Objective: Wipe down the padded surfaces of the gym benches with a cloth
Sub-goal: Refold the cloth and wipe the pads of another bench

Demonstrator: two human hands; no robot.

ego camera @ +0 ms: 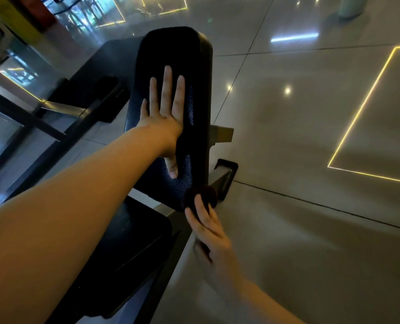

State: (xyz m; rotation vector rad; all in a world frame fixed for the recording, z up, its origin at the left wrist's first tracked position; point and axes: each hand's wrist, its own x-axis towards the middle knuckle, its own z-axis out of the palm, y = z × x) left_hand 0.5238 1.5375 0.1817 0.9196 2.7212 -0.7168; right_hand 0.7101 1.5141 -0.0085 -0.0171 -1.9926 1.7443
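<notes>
A black padded backrest (194,66) of a gym bench runs up the middle of the view, with the black seat pad (133,242) below it. My left hand (165,113) lies flat on the backrest, fingers straight and spread, thumb pointing down. My right hand (208,228) holds a dark bunched cloth (201,195) against the lower right edge of the backrest. The fingers of that hand are blurred, and part of the cloth is hidden under them.
The bench's metal frame (224,176) sticks out at the right of the pad. Dark frame bars (61,118) and another machine stand at the left. Glossy grey floor tiles (311,136) with yellow lines (362,108) spread to the right.
</notes>
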